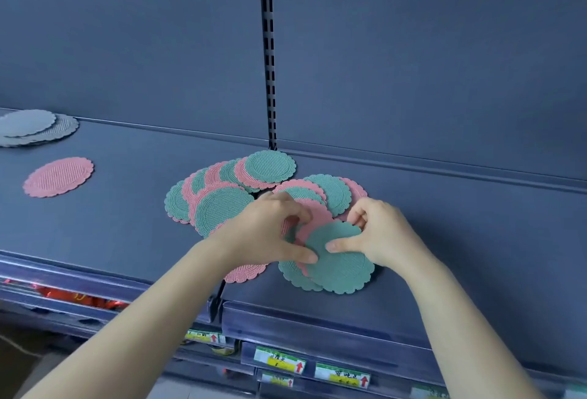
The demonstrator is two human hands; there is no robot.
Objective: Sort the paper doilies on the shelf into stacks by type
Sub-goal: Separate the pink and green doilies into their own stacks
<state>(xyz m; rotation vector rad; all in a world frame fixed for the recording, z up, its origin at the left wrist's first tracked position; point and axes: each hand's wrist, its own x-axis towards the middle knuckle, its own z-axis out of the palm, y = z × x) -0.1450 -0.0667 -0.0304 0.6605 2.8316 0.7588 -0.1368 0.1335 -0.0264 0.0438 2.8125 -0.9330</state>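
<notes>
Both hands' fingers pinch a green doily (341, 258): left hand (270, 233), right hand (378, 233); pink doilies (313, 220) beneath the fingers.

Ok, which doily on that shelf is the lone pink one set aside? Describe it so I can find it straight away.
Start at the dark blue shelf and look to its far left, away from the mixed pile under the hands. The lone pink doily lies flat there by itself, nearer the front than the grey stack at the back wall. It is the only pink one touching no other doily.
</notes>
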